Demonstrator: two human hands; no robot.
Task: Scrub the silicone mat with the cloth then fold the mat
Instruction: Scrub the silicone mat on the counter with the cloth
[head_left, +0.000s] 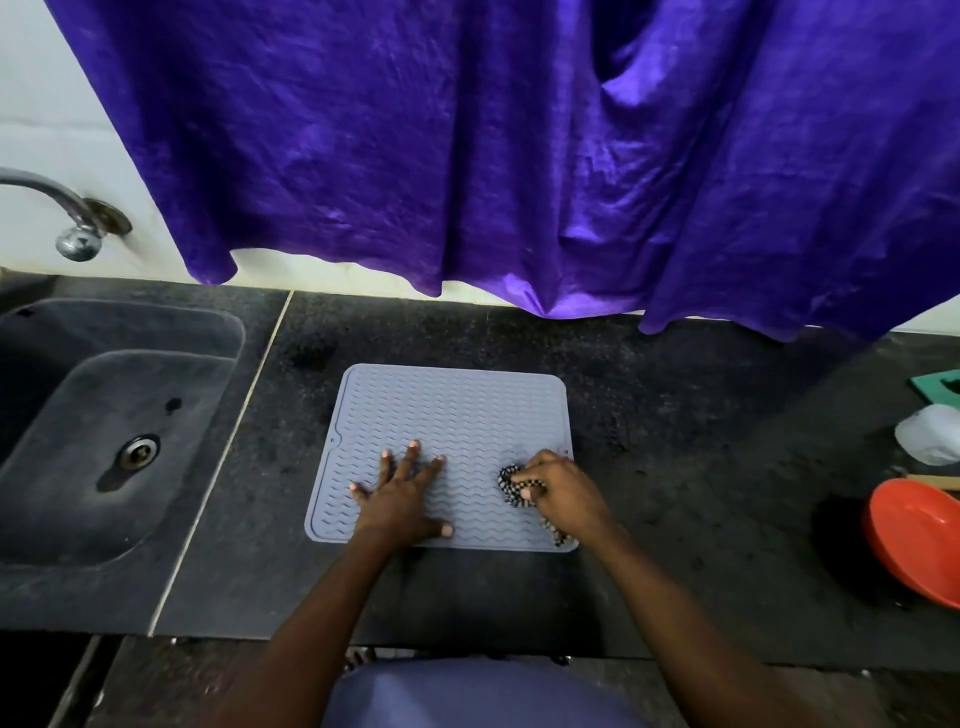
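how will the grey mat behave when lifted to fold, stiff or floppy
Probably floppy: the silicone mat is thin and lies dead flat on the counter, so it should droop and fold easily. The left hand presses it down while the right hand grips the cloth, hinting it may slide.

Bare forearms (322, 613), bluish-grey garment (483, 696).

Dark speckled stone desk (675, 415) beneath a purple curtain (467, 156).
The curtain hangs in folds over a white wall (41, 78), its hem just above the desk's back edge. A dark sink (62, 519) with a round drain is sunk at the left, with a metal tap (57, 202) above it. An orange bowl (914, 540) sits at the right edge.
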